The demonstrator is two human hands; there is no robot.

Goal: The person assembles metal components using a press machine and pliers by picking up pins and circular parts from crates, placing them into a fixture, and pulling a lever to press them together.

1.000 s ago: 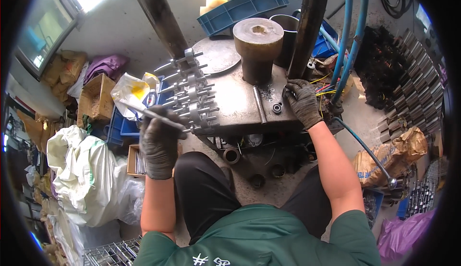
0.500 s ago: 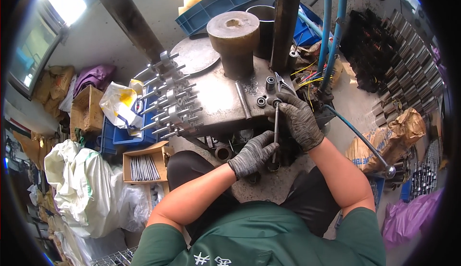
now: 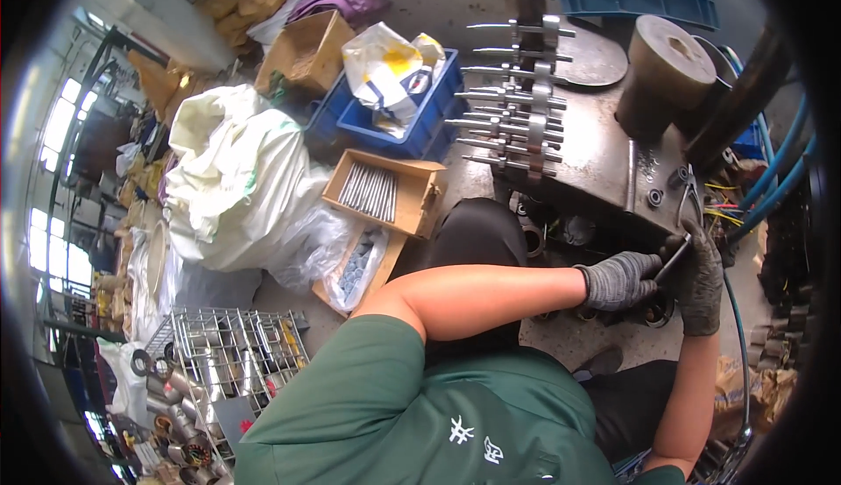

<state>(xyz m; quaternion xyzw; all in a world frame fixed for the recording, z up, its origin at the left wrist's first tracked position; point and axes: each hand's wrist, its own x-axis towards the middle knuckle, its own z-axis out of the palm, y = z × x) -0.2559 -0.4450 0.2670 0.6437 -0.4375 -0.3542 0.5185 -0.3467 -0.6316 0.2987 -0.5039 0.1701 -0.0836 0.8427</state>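
In grey gloves, both my hands are on a thin metal rod [image 3: 673, 257] at the front right corner of the steel bench [image 3: 596, 156]. My left hand [image 3: 620, 282] is closed round the rod's lower end. My right hand [image 3: 703, 283] wraps its upper part; its fingers hide whatever sits there. Just beyond the right hand lie pliers [image 3: 689, 194] with spread handles. A small ring bearing [image 3: 655, 197] and another bearing [image 3: 678, 175] rest beside them. Left of these lies a thicker metal pin [image 3: 631, 176].
A row of metal parts with protruding rods [image 3: 534, 126] lines the bench's left side. A heavy cylinder [image 3: 666, 69] stands behind. To the left are a cardboard box of rods [image 3: 372, 189], a blue crate [image 3: 438, 121], a white sack [image 3: 232, 178] and a wire basket [image 3: 228, 354].
The view has swung left, so the bench and hands now appear farther right. Both hands still hold the rod, which now looks more tilted; the bearing at its upper end is no longer visible.
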